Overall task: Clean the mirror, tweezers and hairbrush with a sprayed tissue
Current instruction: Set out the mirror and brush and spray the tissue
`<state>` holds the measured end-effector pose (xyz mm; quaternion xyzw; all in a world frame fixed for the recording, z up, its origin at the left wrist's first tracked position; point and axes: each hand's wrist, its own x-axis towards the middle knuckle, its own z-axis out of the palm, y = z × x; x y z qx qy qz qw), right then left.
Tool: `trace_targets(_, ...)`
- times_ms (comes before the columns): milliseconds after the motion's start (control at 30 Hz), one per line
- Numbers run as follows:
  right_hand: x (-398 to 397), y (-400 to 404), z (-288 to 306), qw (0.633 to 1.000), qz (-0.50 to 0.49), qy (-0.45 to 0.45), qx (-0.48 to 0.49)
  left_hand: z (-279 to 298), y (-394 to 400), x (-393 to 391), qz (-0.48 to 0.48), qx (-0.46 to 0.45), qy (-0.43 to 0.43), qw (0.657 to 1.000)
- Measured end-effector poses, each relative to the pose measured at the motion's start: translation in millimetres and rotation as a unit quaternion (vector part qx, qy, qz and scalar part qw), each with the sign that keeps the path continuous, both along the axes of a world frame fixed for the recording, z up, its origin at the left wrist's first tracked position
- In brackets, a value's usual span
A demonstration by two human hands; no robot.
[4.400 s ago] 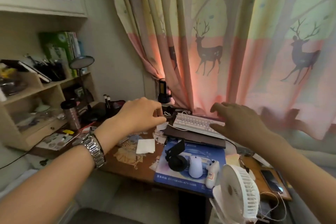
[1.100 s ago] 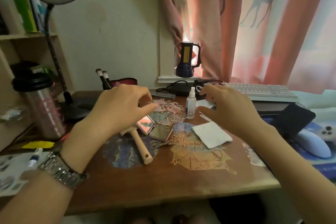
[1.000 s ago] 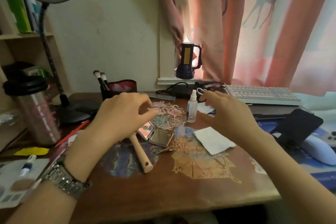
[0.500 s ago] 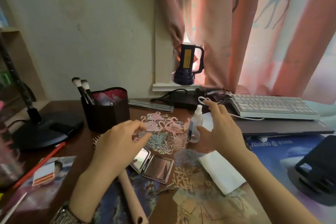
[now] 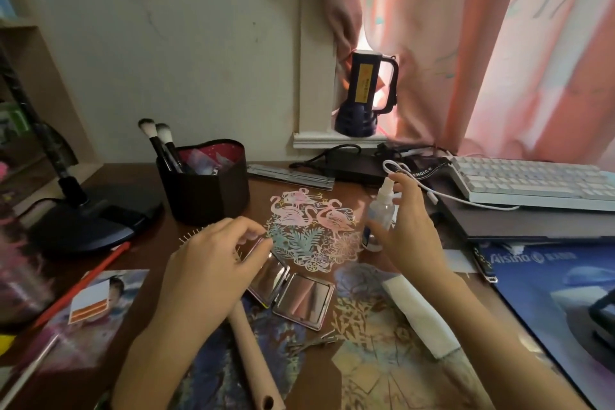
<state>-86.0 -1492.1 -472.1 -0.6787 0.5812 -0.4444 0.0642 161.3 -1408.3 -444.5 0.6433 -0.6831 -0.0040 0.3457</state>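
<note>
Head view. Right hand (image 5: 411, 236) spread wide around the spray bottle (image 5: 379, 210), fingers straight, forefinger near the nozzle, nothing gripped as yet; contact with the bottle not clear. Left hand (image 5: 213, 263) loosely curled over the raised leaf of the mirror (image 5: 289, 289), fingertips at its upper edge; a true pinch or a mere touch, cannot tell.

Risks, as judgement: a light, narrow bottle, easily knocked flat by a fast or off-centre reach. Possibly sent rolling toward the keyboard (image 5: 532, 183) and white cable (image 5: 432, 190) just behind the bottle, with a wet nozzle near electronics. Spray aimed loosely likely to wet the paper flamingo cut-out (image 5: 312, 230) left of the bottle rather than the tissue (image 5: 419, 316), lying in front of the bottle under the right forearm. Hinged mirror liable to snap shut or slide if pressed on one leaf.

Left of the bottle: mirror, then hairbrush (image 5: 249, 339) with its head hidden beneath the left hand; tweezers (image 5: 312, 341) in front of the mirror.

Brown tabletop (image 5: 186, 233), crowded with decals. Brush holder (image 5: 203, 183) and lamp base (image 5: 96, 220) far left of the bottle, torch (image 5: 366, 93) on a sill behind it, pink curtain (image 5: 499, 43) above.
</note>
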Motion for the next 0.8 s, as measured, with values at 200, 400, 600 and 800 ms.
trace_targets(200, 2, -6, -2, 0.999, 0.025, -0.021, 0.028, -4, -1, 3, 0.000, -0.003, 0.001, 1.000)
trace_targets(400, 4, 9, 11, 0.996, 0.084, -0.022, 0.007, -8, -4, 10, 0.015, -0.007, -0.025, 1.000)
trace_targets(600, 5, 49, 42, 0.988, 0.138, -0.065, -0.018, -6, -4, 14, 0.040, 0.009, -0.018, 0.999)
trace_targets(800, 10, 93, 77, 0.987, 0.150, -0.037, -0.037, -2, 0, 24, 0.046, 0.023, 0.035, 0.998)
